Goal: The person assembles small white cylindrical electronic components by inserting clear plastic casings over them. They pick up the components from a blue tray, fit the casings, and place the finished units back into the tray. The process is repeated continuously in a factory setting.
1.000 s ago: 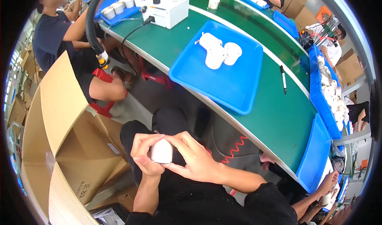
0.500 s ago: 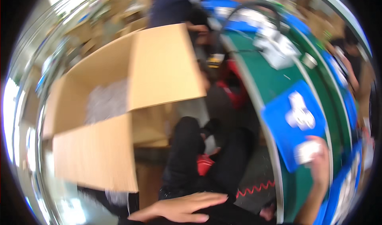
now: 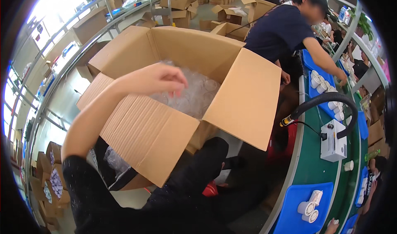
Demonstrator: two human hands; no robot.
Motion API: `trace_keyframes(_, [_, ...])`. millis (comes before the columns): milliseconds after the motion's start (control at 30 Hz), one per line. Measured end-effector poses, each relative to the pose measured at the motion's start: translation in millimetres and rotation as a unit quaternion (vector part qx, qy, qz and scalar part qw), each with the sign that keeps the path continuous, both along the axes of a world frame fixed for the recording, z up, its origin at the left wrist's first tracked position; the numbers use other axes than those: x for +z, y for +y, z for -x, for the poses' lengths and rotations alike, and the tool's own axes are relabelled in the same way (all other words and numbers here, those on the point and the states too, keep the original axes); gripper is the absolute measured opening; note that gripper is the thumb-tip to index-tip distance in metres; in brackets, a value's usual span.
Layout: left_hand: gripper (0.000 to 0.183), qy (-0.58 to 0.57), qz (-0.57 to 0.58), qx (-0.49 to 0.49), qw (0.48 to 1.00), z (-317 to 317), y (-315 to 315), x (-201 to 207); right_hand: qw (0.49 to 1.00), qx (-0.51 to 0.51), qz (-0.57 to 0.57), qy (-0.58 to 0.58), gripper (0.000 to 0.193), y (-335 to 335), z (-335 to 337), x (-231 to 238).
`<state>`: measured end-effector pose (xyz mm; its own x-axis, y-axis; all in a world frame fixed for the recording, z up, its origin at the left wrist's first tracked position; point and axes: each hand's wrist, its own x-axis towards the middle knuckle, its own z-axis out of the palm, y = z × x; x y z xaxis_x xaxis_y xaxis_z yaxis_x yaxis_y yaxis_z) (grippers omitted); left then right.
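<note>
My left hand (image 3: 165, 79) hovers over an open cardboard box (image 3: 182, 48), its fingers loosely bent and slightly apart with nothing visible in them. Inside the box lie several clear plastic pieces (image 3: 194, 89), round-rimmed where they show. At the lower right edge, only the fingers of my right hand (image 3: 332, 227) show, closed against a white cup-like piece (image 3: 336, 221), mostly cut off. Beside that hand a blue tray (image 3: 285, 211) lies on the green conveyor, holding three white cylindrical cups (image 3: 307, 208), one of them on its side.
A grey-white box device (image 3: 333, 145) with a black hose (image 3: 326, 97) stands on the green conveyor (image 3: 308, 170). A co-worker (image 3: 275, 35) reaches over a tray of white cups beyond my box. Below a flap is a black bin (image 3: 120, 176) with clear plastic.
My view has swung left and up. My left hand has risen from my lap to above the cardboard box. The right hand, with its white cup, now sits at the picture's lower edge.
</note>
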<state>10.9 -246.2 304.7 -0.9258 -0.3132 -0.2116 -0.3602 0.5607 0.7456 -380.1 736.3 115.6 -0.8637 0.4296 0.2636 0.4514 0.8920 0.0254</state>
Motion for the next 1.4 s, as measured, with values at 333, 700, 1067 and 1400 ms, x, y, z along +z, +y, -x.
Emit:
trace_keyframes(333, [0.073,-0.491,0.469,-0.267,0.684,47.0,-264.4,-221.7,0.925,0.334,0.177,0.037,0.049,-312.8,-170.1,88.0])
trace_keyframes(700, [0.093,-0.428,0.584,-0.287,0.627,112.7,-215.7,-210.0,0.956,0.286,-0.017,0.057,0.064,-414.4,-225.3,75.7])
trace_keyframes(1067, [0.07,-0.102,0.303,-0.047,0.946,22.9,-97.7,-10.2,0.953,0.289,-0.018,0.089,0.05,-419.9,-229.7,86.8])
trace_keyframes(1400, [0.059,0.277,-0.247,0.141,0.918,-180.6,61.0,-50.4,0.227,0.053,0.972,-0.034,0.037,-601.7,-233.5,-69.2])
